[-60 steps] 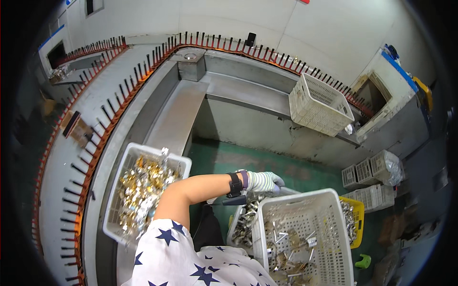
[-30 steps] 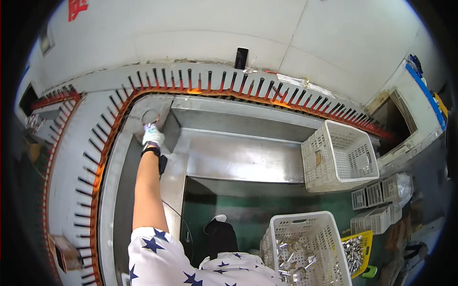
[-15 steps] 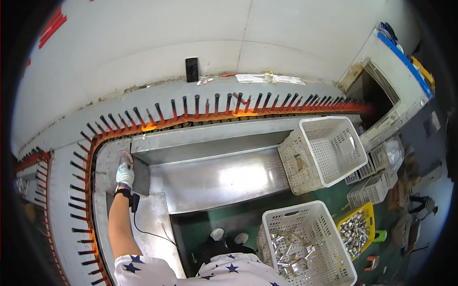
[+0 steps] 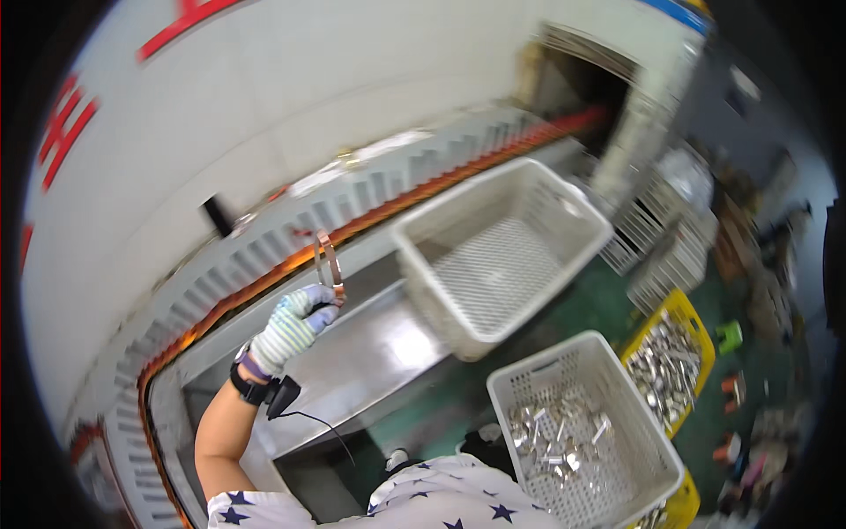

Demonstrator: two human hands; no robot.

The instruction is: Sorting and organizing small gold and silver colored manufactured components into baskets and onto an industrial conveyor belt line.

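Note:
My left hand (image 4: pixel 289 331), in a white-and-green striped glove, is closed with its fingertips around a thin copper-coloured band (image 4: pixel 332 264). The band looks like an open loop and sticks up past the fingers toward the chain line. A black strap with a small box and a cable (image 4: pixel 284 397) is on my left wrist. Below the hand lies the shiny metal trough (image 4: pixel 379 357). Beyond the band runs a curved orange chain conveyor (image 4: pixel 388 209) with a row of upright pins, blurred by motion. My right hand is out of the picture.
A white crate (image 4: pixel 401 256) stands on the trough's right end. Nearer, another white crate (image 4: pixel 502 388) holds shiny metal pieces, beside a yellow basket (image 4: pixel 708 357) of metal parts. A black phone (image 4: pixel 217 217) lies along the back wall. The conveyor meets a dark opening (image 4: pixel 577 88).
My left hand has lifted from the grey block at the trough's left end and moved right, carrying the copper-coloured band. The whole view has turned to the right.

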